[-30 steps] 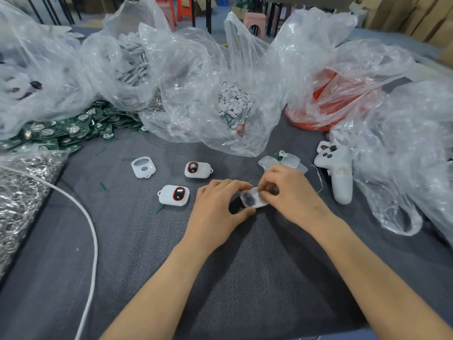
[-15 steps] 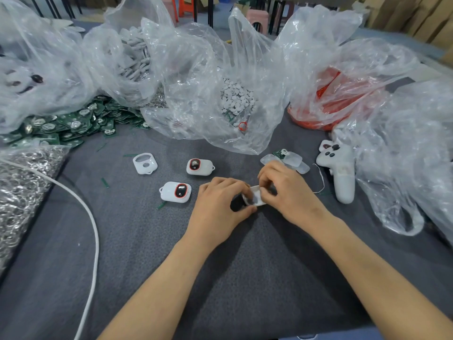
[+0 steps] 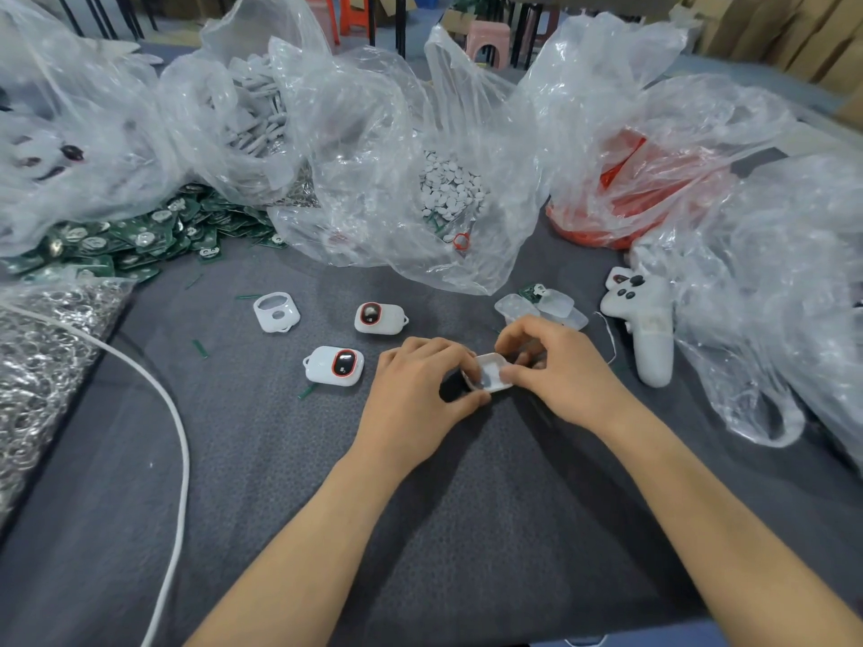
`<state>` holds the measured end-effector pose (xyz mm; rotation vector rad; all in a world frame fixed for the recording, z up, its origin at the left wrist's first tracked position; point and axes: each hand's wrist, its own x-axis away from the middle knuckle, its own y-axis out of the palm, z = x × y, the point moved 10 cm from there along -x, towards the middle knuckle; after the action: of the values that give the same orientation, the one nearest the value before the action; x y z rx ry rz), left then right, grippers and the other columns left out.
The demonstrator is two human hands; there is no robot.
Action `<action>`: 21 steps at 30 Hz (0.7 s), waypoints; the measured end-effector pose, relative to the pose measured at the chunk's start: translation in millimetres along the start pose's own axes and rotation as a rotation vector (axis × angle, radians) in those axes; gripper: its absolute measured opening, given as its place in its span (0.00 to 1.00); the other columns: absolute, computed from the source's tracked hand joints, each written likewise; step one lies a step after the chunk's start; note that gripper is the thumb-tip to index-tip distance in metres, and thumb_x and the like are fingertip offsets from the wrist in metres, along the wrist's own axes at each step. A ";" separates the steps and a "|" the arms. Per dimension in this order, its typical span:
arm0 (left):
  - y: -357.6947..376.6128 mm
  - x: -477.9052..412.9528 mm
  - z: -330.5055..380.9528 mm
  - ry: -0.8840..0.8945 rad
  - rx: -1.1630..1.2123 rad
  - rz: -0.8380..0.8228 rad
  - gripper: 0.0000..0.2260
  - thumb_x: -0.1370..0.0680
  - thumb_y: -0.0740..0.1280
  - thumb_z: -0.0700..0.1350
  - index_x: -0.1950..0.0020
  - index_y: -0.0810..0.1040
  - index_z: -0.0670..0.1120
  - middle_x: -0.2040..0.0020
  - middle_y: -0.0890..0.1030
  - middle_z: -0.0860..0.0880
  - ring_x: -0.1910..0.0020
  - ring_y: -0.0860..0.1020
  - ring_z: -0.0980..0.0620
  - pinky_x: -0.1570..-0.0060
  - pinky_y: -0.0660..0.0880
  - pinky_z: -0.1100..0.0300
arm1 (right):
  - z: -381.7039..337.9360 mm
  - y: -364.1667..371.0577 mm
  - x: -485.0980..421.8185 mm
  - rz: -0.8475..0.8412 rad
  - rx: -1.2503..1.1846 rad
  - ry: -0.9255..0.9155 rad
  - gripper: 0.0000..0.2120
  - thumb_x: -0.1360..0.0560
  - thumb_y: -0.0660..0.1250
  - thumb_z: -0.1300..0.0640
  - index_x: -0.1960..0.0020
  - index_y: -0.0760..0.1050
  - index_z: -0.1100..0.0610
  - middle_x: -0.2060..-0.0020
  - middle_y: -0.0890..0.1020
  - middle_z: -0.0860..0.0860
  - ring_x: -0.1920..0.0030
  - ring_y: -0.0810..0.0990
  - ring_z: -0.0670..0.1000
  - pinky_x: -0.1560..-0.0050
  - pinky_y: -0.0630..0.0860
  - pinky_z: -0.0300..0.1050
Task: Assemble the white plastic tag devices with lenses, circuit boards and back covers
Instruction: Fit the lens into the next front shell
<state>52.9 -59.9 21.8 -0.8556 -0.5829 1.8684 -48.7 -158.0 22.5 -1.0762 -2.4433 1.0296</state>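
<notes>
Now, head view: white tag shell (image 3: 488,376) held just above grey mat (image 3: 261,459) at centre, pinched between curled fingers of left hand (image 3: 420,394) and right hand (image 3: 555,371). Dark lens face shown a second ago no longer seen; pale face turned up instead. Near finished tag (image 3: 334,365), far finished tag (image 3: 379,317) and empty frame (image 3: 276,311) left unmoved, further left.

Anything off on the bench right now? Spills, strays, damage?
Green circuit boards lie spilled in a loose heap on the grey cloth, far left. Small green offcuts are strewn nearby. A white controller at right is no tag part. The tag shell between left hand and right hand looks intact.
</notes>
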 end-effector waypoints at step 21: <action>-30.7 7.3 -14.1 -0.156 0.186 0.297 0.30 0.28 0.63 0.30 0.28 0.67 0.48 0.35 0.70 0.58 0.39 0.70 0.61 0.38 0.64 0.73 | -53.0 37.0 -14.6 0.007 0.073 -0.377 0.15 0.26 0.71 0.55 0.40 0.78 0.55 0.39 0.77 0.50 0.34 0.70 0.50 0.31 0.64 0.46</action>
<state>79.2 -40.0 32.2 -0.7061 -0.3823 2.2354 7.4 -124.9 34.4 -0.9382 -2.6598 1.4242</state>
